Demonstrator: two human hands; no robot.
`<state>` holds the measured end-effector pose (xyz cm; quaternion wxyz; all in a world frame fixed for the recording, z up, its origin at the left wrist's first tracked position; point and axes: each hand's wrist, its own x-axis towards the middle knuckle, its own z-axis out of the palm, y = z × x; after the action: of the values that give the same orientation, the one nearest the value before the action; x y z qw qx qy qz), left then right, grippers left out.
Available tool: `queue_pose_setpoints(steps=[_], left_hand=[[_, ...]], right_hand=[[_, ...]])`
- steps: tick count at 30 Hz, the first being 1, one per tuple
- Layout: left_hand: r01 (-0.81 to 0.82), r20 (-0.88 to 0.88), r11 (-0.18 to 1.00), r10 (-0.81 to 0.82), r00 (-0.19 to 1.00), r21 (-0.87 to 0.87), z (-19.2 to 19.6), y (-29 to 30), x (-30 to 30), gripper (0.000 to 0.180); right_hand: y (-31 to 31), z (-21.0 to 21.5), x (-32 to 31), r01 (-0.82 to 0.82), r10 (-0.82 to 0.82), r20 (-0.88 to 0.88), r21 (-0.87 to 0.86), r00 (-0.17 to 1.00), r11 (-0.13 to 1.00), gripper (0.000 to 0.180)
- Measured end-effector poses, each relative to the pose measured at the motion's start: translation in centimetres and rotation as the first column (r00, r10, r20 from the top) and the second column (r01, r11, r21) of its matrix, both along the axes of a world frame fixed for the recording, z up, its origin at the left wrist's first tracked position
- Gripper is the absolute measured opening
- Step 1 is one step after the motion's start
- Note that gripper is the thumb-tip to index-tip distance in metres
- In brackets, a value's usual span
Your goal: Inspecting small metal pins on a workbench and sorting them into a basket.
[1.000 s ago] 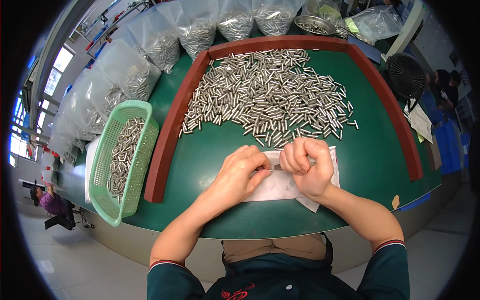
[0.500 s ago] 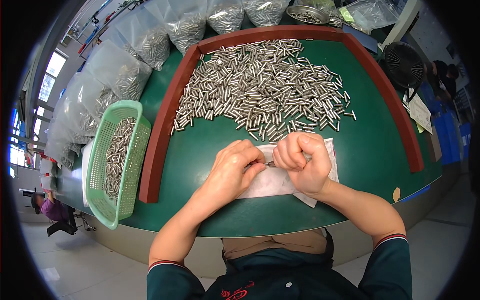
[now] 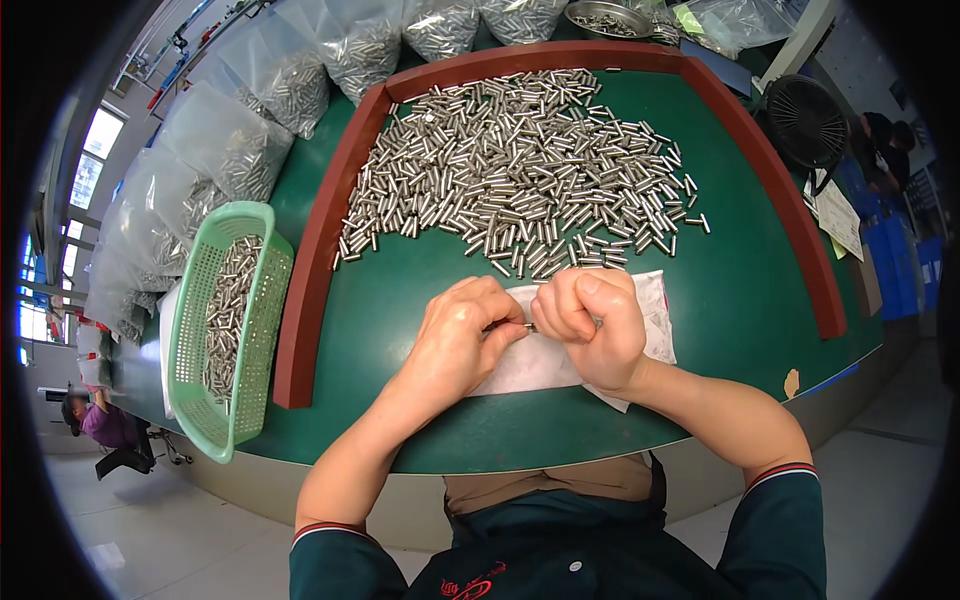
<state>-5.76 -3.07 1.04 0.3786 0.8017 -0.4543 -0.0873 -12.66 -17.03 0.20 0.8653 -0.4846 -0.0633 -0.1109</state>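
Observation:
My left hand (image 3: pixel 462 335) is closed, its thumb and forefinger pinching a small metal pin (image 3: pixel 530 326) whose end pokes out toward my other hand. Curled into a fist beside it, my right hand (image 3: pixel 595 328) hides whatever its fingers are wrapped round. Both hands are above a stained white cloth (image 3: pixel 535 365) laid on the green tabletop (image 3: pixel 400 310). Just beyond them spreads a large heap of short, shiny metal pins (image 3: pixel 520 180).
A dark red wooden rail (image 3: pixel 325 250) borders the heap on three sides. At left stands a light green plastic basket (image 3: pixel 275 330) of pins. Bulging clear bags (image 3: pixel 230 150) line the far left; a black fan (image 3: pixel 805 122) and papers (image 3: pixel 838 222) are at right.
My right fist has come slightly left, closer to my left hand. Less of the metal between the hands shows now. The whole view has shifted a little.

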Motion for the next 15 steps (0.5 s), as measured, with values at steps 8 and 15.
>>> queue_pose_setpoints(steps=[8, 15], left_hand=[[-0.037, -0.308, 0.995, 0.008, 0.951, -0.089, 0.8, 0.4, 0.3, 0.006], [-0.321, -0.955, 0.904, -0.232, 0.186, -0.282, 0.2, 2.1, 2.7, 0.020]], right_hand=[[-0.5, 0.5, 0.0, -0.023, 0.024, -0.025, 0.065, 0.999, 0.998, 0.037], [-0.5, 0.6, -0.3, -0.054, 0.056, -0.025, 0.085, 0.998, 0.995, 0.036]])
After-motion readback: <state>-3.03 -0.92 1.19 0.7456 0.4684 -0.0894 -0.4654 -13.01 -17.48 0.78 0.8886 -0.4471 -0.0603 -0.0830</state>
